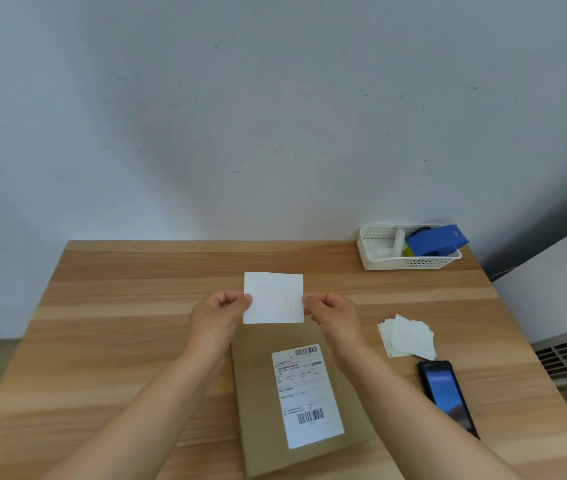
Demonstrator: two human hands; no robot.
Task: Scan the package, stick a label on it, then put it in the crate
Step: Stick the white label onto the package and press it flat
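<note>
We are pinching a white label sheet (272,297) by its two side edges, our left hand (219,311) gripping the left edge and our right hand (331,310) gripping the right edge, and holding it up above the far end of the package (268,396). A faint red rectangle is showing through the sheet; we cannot read it. The brown package is lying flat on the wooden table (119,306) under our forearms, carrying a white shipping label (307,394) with two barcodes and print too blurred to read. Right of it are lying a loose stack of labels (407,337) and a black scanner (446,393), screen up. A white basket (410,259) with a blue tape dispenser (436,240) is sitting at the far right corner.
</note>
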